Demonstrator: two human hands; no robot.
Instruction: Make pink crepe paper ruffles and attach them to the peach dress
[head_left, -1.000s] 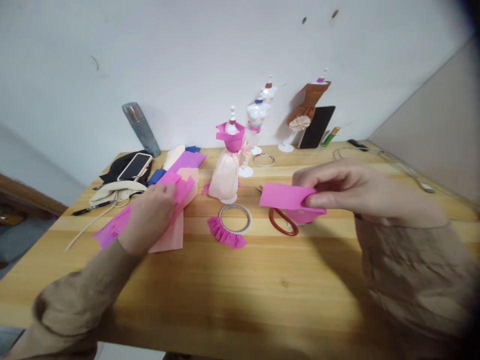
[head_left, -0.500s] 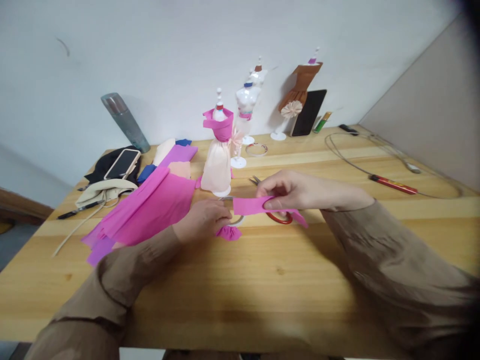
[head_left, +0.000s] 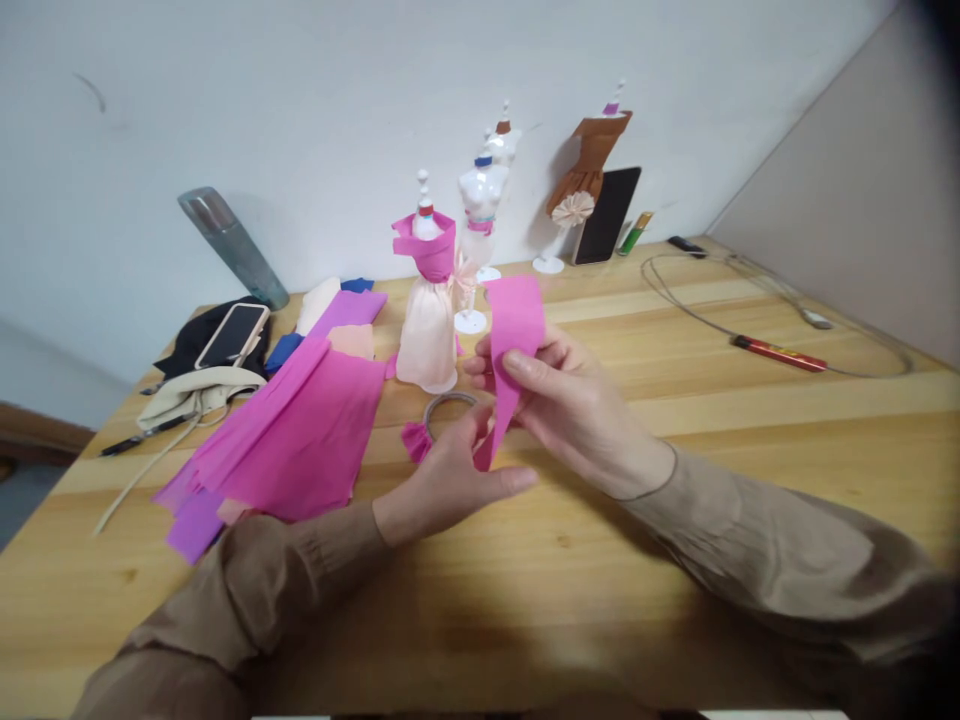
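Note:
My right hand (head_left: 577, 410) pinches a pink strip (head_left: 517, 312) of paper or cloth between thumb and fingers, its wide end standing up and its narrow end hanging down. Close to that lower end is my left hand (head_left: 450, 475), its thumb stretched out and apart from the fingers; it grips nothing that I can see. Just behind my left hand lies a grey ring (head_left: 448, 397), with a small gathered pink piece (head_left: 416, 441) beside it. A small dress form (head_left: 427, 340) in a pink top and pale skirt stands beyond the ring.
Pink sheets (head_left: 307, 430) spread over the table's left side, near a phone (head_left: 234, 335) and a pen (head_left: 142, 438). A grey-blue bottle (head_left: 234, 245) leans at the back. More dress forms (head_left: 482, 195) and a dark tablet (head_left: 609, 215) stand along the wall. A red-handled cable tool (head_left: 780, 353) lies right.
My right hand has turned the pink strip from lying sideways to upright. My left hand has come off the ring towards the strip's lower end. The scissors no longer show.

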